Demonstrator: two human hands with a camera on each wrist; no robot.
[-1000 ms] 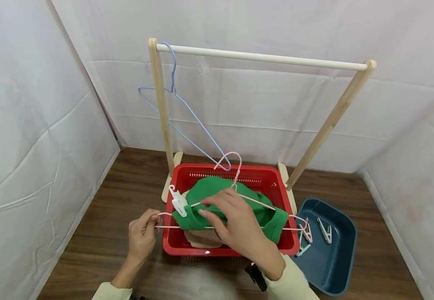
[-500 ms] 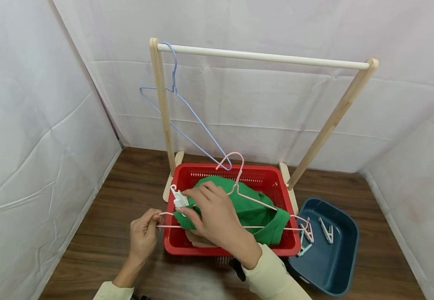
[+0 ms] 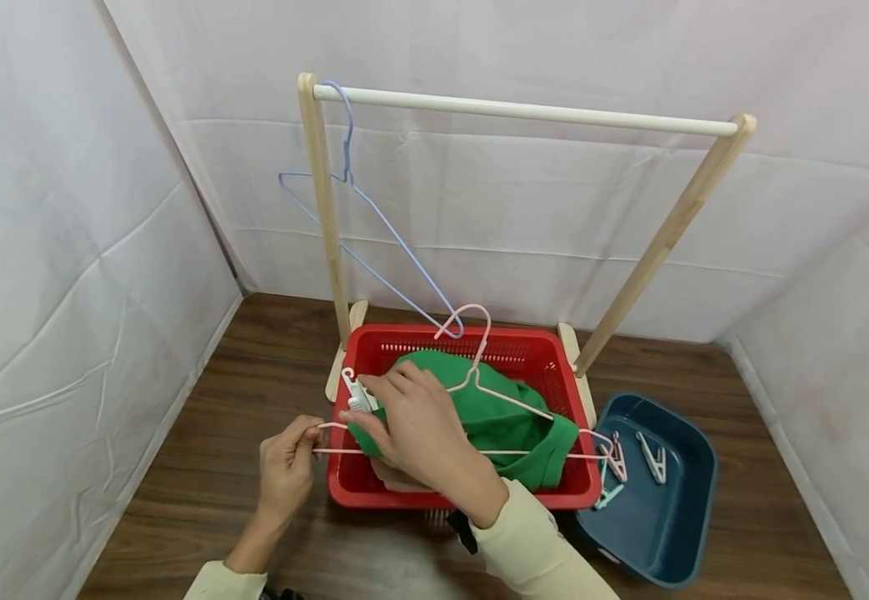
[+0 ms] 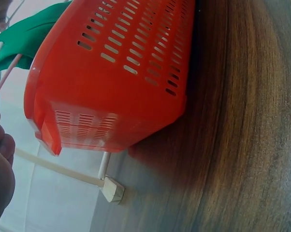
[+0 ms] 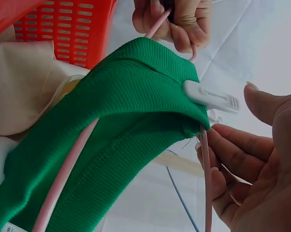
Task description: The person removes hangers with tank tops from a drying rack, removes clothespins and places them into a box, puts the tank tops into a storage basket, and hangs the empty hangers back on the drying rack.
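Observation:
My left hand grips the left end of a pink clothes hanger. A green garment with a ribbed edge is draped around the hanger's wires. Near the left end, a white clothespin is clipped on that ribbed edge. My right hand is right at this clothespin, thumb apart on one side, the other fingers by the hanger's wire. From the head view, the back of the right hand hides part of the clothespin and the garment's left side.
Under the garment stands a red basket with beige cloth inside. Behind it rises a rack with a white rail and a blue hanger. To the right, a dark blue bin holds several clothespins.
My right hand has moved left along the garment to the white clothespin. The left hand keeps its grip on the hanger's end.

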